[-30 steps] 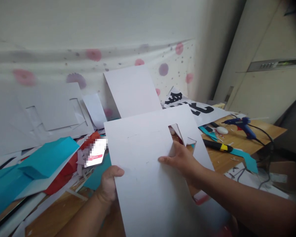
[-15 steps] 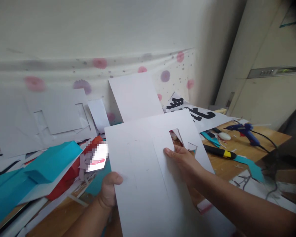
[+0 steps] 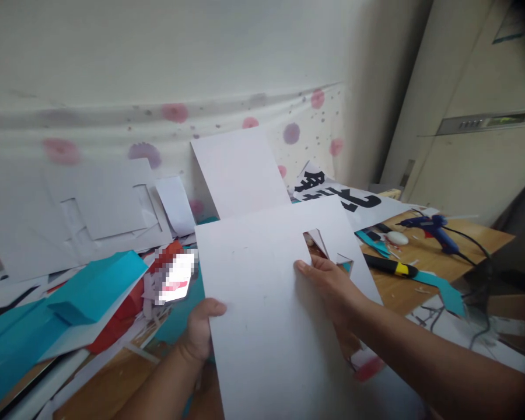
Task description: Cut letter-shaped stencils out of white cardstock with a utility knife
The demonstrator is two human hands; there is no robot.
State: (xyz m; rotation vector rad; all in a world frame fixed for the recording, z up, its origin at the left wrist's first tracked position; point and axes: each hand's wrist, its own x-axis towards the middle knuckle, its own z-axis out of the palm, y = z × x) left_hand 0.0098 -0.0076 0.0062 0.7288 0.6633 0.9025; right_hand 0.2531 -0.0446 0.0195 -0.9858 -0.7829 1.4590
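A large white sheet of board (image 3: 258,350) stands tilted in front of me, with cut-out openings on its right side and faint marks on its face. My left hand (image 3: 201,326) grips its left edge, the thumb on the front and the fingers hidden behind. Through the upper right opening goes part of my right hand (image 3: 332,286), whose thumb presses on the front face, so the board is pinched there too. Behind the board's top edge, another white sheet (image 3: 240,169) leans against the wall.
Turquoise folded paper (image 3: 100,286) and red paper (image 3: 122,318) lie at left, near a bright phone-like screen (image 3: 179,277). At right are a blue glue gun (image 3: 437,233), a black-and-yellow cutter (image 3: 389,265) and a sheet with black characters (image 3: 376,213). Cut white boards (image 3: 114,204) lean at back left.
The board and both hands have shifted slightly right. A slanting line on the board beside my right thumb showed earlier and is no longer visible. Both hands keep their hold.
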